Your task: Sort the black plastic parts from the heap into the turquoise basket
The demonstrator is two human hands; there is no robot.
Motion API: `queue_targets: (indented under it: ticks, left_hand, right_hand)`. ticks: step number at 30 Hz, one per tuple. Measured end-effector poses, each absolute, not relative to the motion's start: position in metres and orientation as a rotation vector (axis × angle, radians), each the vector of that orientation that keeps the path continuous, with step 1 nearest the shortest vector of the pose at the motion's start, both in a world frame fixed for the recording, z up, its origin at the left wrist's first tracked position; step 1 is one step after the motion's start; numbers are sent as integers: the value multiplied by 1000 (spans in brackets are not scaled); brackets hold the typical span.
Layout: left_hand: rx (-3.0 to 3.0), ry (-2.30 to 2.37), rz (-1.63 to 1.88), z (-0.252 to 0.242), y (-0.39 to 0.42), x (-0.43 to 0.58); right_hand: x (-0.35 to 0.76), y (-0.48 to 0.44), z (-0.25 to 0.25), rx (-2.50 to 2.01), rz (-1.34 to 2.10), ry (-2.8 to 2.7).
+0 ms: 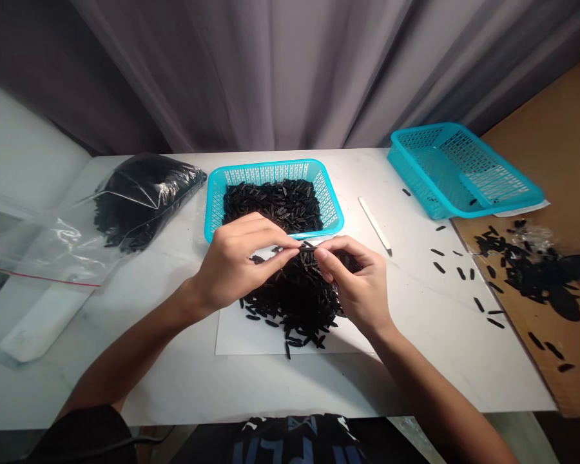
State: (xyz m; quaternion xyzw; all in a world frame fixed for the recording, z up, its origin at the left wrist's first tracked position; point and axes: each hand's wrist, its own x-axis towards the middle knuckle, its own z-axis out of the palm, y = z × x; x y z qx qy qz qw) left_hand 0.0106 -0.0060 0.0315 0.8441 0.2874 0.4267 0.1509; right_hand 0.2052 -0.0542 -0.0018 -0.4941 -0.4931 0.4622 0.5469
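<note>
Between the fingertips of both hands is one small, narrow black piece (308,249). My left hand (244,261) pinches its left end, and my right hand (355,277) pinches the right end. Below them a heap of similar black pieces (299,296) lies on a white sheet (229,338); my wrists flank it. Just beyond my hands stands a blue plastic basket (336,200), partly filled with more of these black pieces (275,200). What exactly the pieces are cannot be made out.
A clear plastic bag (145,193) full of black pieces lies at left. A white pen-like tool (374,225) rests right of the basket. Another blue basket (439,200) stands at back right. Loose black pieces (439,267) scatter towards a brown cardboard sheet (512,341).
</note>
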Motion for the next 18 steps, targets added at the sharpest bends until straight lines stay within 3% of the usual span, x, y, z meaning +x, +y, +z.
queue_targets:
  ticks: [18]
  left_hand:
    - [2353,844,1185,30,-6,12]
  right_hand:
    - [205,-54,-6,-1089,1282,-1075]
